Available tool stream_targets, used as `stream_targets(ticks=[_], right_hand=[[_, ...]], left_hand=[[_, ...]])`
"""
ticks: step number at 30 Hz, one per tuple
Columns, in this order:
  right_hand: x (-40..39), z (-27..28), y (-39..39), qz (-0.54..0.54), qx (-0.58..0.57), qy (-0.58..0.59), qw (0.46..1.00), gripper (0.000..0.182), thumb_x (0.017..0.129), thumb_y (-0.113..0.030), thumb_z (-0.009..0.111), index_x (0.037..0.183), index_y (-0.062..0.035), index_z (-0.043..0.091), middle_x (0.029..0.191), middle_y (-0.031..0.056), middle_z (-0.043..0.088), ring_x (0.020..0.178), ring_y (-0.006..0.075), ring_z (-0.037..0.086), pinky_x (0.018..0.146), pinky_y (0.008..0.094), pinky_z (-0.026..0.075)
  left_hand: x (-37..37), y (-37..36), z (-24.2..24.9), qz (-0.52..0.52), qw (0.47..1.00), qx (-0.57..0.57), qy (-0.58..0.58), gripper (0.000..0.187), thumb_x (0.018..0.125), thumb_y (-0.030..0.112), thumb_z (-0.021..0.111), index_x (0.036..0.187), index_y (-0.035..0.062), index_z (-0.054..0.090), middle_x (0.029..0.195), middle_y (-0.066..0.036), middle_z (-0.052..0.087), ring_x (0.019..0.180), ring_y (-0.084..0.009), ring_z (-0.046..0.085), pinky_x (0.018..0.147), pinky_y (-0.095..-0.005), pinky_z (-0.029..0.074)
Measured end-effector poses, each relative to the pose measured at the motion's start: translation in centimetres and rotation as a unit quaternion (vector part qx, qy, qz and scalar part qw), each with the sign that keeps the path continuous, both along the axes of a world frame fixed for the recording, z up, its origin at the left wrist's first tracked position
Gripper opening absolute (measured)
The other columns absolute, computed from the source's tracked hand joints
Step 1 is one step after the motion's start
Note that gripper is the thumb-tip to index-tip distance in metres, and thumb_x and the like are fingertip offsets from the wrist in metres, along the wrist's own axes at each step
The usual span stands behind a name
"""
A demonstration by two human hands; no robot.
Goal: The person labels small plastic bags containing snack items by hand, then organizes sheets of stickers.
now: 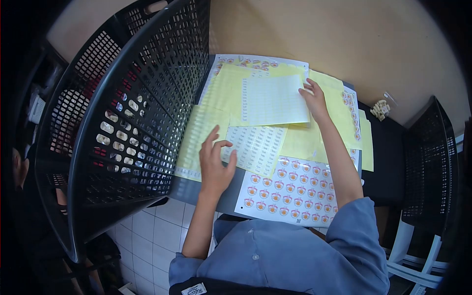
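A white label sheet (275,101) with a column of small print down its left side lies over the yellow sheets. At its right edge is my right hand (314,101), its thumb over the paper and its fingers curled at the margin, seeming to hold it loosely. My left hand (216,164) hovers with fingers apart and holds nothing. Beside it is a printed label sheet (255,147) with several columns of small text. Nearer my body lies a sticker sheet (290,189) with round pink and orange designs.
Yellow backing sheets (199,130) cover much of the dark table (223,199). A tall black perforated basket (142,113) stands at the left, and another black basket (430,167) at the right. A small bag of pale pieces (380,109) lies near the wall (334,39).
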State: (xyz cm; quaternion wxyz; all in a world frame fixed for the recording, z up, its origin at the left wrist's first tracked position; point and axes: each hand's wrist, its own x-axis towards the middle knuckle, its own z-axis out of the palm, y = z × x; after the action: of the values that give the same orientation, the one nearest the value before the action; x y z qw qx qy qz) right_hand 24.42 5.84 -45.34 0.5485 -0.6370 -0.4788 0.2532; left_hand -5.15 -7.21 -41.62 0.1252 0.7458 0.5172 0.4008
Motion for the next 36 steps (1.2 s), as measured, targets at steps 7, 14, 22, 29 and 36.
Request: stream_targets(ticks=[7, 14, 22, 29, 36], right_hand=[[-1.3, 4.0, -5.1, 0.034, 0.119, 0.046, 0.991, 0.018, 0.082, -0.005, 0.048, 0.097, -0.0001, 0.057, 0.064, 0.0016, 0.050, 0.058, 0.0069, 0.047, 0.055, 0.0206, 0.042], [-2.5, 6.1, -13.8, 0.043, -0.014, -0.194, 0.980, 0.020, 0.077, -0.009, 0.057, 0.096, -0.0035, 0.058, 0.064, 0.0033, 0.049, 0.055, 0.0081, 0.044, 0.054, 0.0217, 0.039], [-10.1, 3.3, -16.4, 0.255, 0.040, -0.388, 0.885, 0.052, 0.068, -0.033, 0.065, 0.108, -0.0036, 0.051, 0.117, 0.0128, 0.046, 0.113, 0.0296, 0.040, 0.096, 0.0421, 0.031], [-9.5, 2.0, -16.6, 0.299, 0.038, -0.421, 0.855, 0.046, 0.070, -0.031, 0.064, 0.106, -0.0049, 0.053, 0.116, 0.0123, 0.046, 0.111, 0.0291, 0.042, 0.094, 0.0401, 0.034], [-9.9, 2.2, -16.8, 0.274, 0.063, -0.420, 0.863, 0.040, 0.068, -0.029, 0.066, 0.101, -0.0088, 0.056, 0.107, 0.0098, 0.053, 0.102, 0.0264, 0.049, 0.088, 0.0389, 0.038]], left_hand=[[-2.0, -0.5, -0.7, 0.036, 0.996, -0.025, -0.079, 0.006, 0.074, 0.007, 0.058, 0.078, 0.0053, 0.054, 0.111, -0.008, 0.049, 0.104, -0.0263, 0.042, 0.089, -0.0379, 0.030], [-3.0, -1.3, 0.6, -0.008, 0.994, -0.026, 0.105, 0.026, 0.072, 0.013, 0.056, 0.097, 0.0075, 0.054, 0.116, -0.007, 0.046, 0.113, -0.0258, 0.035, 0.095, -0.0406, 0.024], [-4.4, 0.0, -1.7, -0.006, 0.985, -0.117, 0.128, 0.060, 0.069, 0.016, 0.057, 0.123, 0.0037, 0.035, 0.127, -0.014, 0.036, 0.122, -0.0323, 0.026, 0.101, -0.0462, 0.016], [-4.8, 0.1, -2.0, -0.012, 0.991, -0.097, 0.095, 0.049, 0.074, 0.013, 0.052, 0.120, 0.0020, 0.038, 0.122, -0.015, 0.041, 0.120, -0.0324, 0.030, 0.100, -0.0467, 0.018], [-4.8, 0.4, -1.7, 0.003, 0.995, -0.088, 0.042, 0.040, 0.077, 0.007, 0.046, 0.116, 0.0008, 0.042, 0.119, -0.017, 0.043, 0.116, -0.0322, 0.034, 0.099, -0.0407, 0.024]])
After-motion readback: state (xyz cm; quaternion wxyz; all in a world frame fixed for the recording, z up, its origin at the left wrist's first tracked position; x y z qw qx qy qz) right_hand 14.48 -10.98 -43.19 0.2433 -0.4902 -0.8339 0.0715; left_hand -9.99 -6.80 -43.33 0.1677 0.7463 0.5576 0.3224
